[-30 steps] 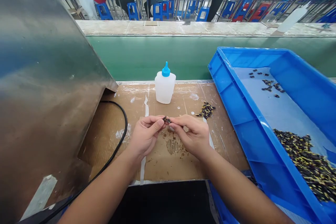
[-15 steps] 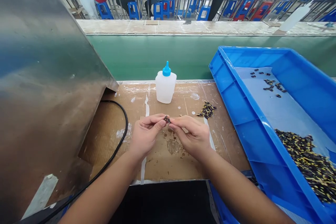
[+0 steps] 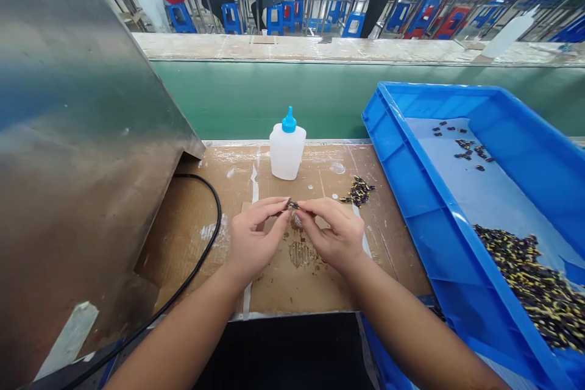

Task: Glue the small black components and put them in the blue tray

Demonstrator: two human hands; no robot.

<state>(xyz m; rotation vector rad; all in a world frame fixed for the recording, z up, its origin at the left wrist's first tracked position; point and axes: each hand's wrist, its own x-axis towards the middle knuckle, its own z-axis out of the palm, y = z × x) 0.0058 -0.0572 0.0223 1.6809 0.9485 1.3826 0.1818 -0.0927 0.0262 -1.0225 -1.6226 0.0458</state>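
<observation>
Between my fingertips is a small dark part, too small to name by kind. My left hand pinches its left end with thumb and forefinger. On its other end, the fingertips of my right hand are closed. Both hands are held above a cardboard sheet with brown stains on it. Beyond them stands a white squeeze bottle with a blue nozzle cap, upright. A small pile of black and yellow parts lies past my right hand.
At right, a large blue bin holds a heap of black and yellow pieces and several scattered ones. A metal cabinet and a black cable are on the left. Behind a green belt, several people sit or stand at tables.
The dark part between my fingers now shows more of its length, with my fingertips slightly farther apart. The whole view has shifted a little; the bottle and pile stay put.
</observation>
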